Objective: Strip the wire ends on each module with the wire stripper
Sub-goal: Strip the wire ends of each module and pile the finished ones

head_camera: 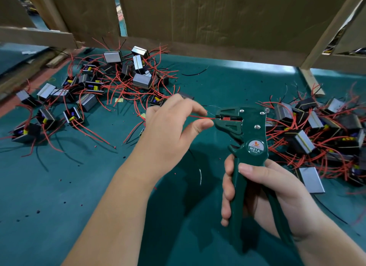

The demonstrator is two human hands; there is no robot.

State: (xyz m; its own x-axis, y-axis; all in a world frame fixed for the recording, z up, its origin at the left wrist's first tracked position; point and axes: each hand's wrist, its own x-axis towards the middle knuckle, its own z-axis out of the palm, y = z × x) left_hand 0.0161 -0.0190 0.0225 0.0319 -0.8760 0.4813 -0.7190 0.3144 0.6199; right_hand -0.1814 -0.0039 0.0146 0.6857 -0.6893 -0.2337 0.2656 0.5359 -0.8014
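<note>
My right hand grips the handles of a green wire stripper, held upright above the mat with its jaws pointing left. A red wire runs into the jaws. My left hand pinches that wire between thumb and forefinger just left of the jaws. The module this wire belongs to is hidden behind my left hand.
A pile of modules with red and black wires lies at the back left of the green mat. A second pile lies at the right. Cardboard walls stand at the back. Small bits of stripped insulation dot the mat.
</note>
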